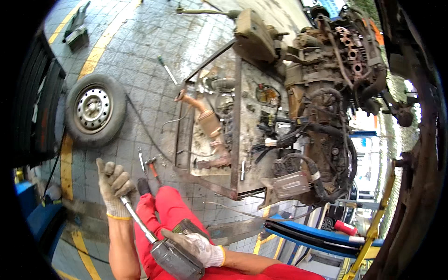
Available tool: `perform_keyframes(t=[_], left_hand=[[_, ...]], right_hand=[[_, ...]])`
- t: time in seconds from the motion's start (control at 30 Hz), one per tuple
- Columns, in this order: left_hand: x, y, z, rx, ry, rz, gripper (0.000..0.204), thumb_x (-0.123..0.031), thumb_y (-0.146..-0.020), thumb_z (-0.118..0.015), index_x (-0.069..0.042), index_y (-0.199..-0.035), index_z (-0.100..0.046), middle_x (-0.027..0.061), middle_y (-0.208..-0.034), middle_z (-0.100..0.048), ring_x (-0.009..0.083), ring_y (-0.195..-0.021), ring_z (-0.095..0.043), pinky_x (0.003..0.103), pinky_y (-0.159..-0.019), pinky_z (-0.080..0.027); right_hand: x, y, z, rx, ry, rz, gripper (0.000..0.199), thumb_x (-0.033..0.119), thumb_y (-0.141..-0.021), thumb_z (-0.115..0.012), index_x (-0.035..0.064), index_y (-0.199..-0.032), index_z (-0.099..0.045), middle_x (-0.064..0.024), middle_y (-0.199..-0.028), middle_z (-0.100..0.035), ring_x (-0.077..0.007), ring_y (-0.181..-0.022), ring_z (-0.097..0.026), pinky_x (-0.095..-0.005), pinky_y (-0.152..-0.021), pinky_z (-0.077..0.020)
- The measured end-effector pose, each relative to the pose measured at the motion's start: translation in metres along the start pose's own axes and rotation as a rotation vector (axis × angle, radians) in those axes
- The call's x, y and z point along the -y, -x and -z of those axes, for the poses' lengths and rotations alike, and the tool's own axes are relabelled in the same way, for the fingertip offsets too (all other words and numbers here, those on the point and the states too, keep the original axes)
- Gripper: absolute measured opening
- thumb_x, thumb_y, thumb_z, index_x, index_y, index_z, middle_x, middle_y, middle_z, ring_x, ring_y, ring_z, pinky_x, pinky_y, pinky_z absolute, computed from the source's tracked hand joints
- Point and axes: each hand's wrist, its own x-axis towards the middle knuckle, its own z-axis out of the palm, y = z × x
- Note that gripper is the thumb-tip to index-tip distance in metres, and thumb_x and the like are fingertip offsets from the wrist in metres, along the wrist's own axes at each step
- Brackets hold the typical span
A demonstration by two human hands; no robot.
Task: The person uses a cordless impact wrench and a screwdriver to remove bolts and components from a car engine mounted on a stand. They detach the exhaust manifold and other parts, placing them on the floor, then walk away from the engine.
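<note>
My gloved right hand is wrapped around the handle of a dark grey impact wrench, held low in front of my red trousers. A long silver extension bar runs from the tool's nose up and left. Its far end goes into my gloved left hand, where the fingers are curled and the thumb points up. The bar's tip is hidden in that fist. Both gloves are white knit and stained dark. Beyond my hands, a greasy engine with hoses and wiring fills the right side.
A metal-framed stand bears a rusty exhaust pipe and loose parts. A wheel lies on the tiled floor at left. A red-handled hammer, a wrench and a screwdriver lie nearby. Blue lift arms stand lower right.
</note>
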Motion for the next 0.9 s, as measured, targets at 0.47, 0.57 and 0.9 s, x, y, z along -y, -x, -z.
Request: perform_keyframes(t=[0.47, 0.57, 0.9], left_hand=[[0.037, -0.234, -0.139, 0.103, -0.069, 0.303, 0.051, -0.049, -0.11, -0.046, -0.01, -0.08, -0.057, -0.0036, -0.057, -0.035, 0.0072, -0.042, -0.034, 0.024, -0.033, -0.03], [0.07, -0.291, -0.195, -0.144, -0.259, 0.283, 0.043, -0.049, -0.103, -0.062, -0.015, -0.076, -0.056, -0.0085, -0.055, -0.032, 0.0037, -0.041, -0.03, 0.021, -0.033, -0.025], [0.227, -0.395, -0.342, -0.047, -0.773, 0.563, 0.043, -0.05, -0.104, -0.059, -0.007, -0.108, -0.059, -0.0063, -0.066, -0.042, 0.0053, -0.049, -0.036, 0.022, -0.04, -0.034]], right_hand=[[-0.033, -0.115, 0.087, -0.345, -0.981, -0.337, 0.072, 0.045, -0.107, -0.051, 0.0054, -0.163, -0.03, -0.0185, -0.144, -0.06, -0.0289, -0.117, -0.068, -0.0397, -0.097, -0.054], [-0.028, -0.143, 0.122, -0.382, -1.537, -0.181, 0.075, 0.048, -0.105, -0.055, 0.0059, -0.162, -0.031, -0.0196, -0.141, -0.062, -0.0316, -0.116, -0.068, -0.0421, -0.098, -0.0552], [0.047, -0.182, 0.253, -0.956, -0.351, -0.039, 0.085, 0.038, -0.087, -0.074, 0.003, -0.155, -0.037, -0.0212, -0.135, -0.062, -0.0364, -0.119, -0.065, -0.0438, -0.1, -0.0535]])
